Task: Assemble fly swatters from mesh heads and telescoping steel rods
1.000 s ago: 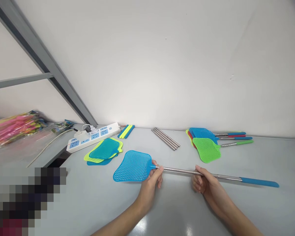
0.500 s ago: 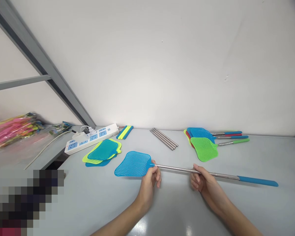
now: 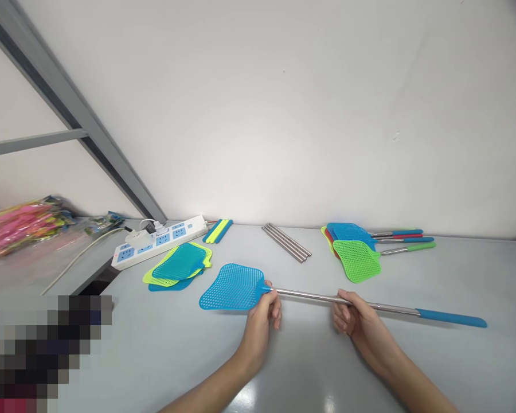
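Observation:
A blue fly swatter (image 3: 233, 288) with an extended metal telescopic shaft and a blue grip lies across both my hands, its mesh head to the left. My left hand (image 3: 264, 310) is closed round the neck, where the head meets the shaft. Farther along, my right hand (image 3: 353, 312) pinches the middle of the shaft between thumb and fingers. The blue handle (image 3: 452, 318) sticks out free to the right. Beyond my left hand lies a pile of blue and yellow swatter heads (image 3: 179, 267). Several metal rods (image 3: 286, 242) rest behind the held swatter.
At the back right, several swatters with handles overlap, a green one (image 3: 358, 261) in front. A white power strip (image 3: 159, 244) with plugs stands at the left, beside blue and yellow grip sleeves (image 3: 218, 231). Bagged pink and yellow items (image 3: 23, 226) lie at far left.

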{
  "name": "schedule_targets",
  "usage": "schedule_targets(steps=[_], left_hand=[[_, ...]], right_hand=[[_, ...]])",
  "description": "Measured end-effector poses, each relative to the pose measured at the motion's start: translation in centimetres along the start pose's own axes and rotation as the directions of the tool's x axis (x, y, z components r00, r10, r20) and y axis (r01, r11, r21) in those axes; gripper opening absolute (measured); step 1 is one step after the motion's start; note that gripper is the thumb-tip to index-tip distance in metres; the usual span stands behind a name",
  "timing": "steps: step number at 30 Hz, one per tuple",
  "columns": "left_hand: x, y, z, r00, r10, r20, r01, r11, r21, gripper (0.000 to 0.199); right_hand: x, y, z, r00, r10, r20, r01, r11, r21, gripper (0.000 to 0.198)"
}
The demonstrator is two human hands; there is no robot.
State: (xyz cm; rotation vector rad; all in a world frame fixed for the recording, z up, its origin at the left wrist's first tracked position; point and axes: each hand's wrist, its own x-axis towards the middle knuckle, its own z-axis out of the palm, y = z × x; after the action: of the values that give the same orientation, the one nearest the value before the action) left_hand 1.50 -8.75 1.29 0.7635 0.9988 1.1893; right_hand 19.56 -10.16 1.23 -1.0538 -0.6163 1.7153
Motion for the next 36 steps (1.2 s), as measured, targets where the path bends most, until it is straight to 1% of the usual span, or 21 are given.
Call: schedule_targets(steps=[16,36], left_hand=[[-0.07,0.16,0.03,1.000,0.003,0.005,-0.003,1.000,0.015,0.008],[-0.23,0.23,0.20,1.000,0.026,0.016,-0.026,1.000,0.004,0.011]], right_hand=[[-0.14,-0.17,0.15,1.000,0.001,-0.009,-0.001,1.000,0.005,0.039],[-0.14,-0.21,0.07,1.000,0.009,0.006,-0.009,1.000,0.008,0.038]])
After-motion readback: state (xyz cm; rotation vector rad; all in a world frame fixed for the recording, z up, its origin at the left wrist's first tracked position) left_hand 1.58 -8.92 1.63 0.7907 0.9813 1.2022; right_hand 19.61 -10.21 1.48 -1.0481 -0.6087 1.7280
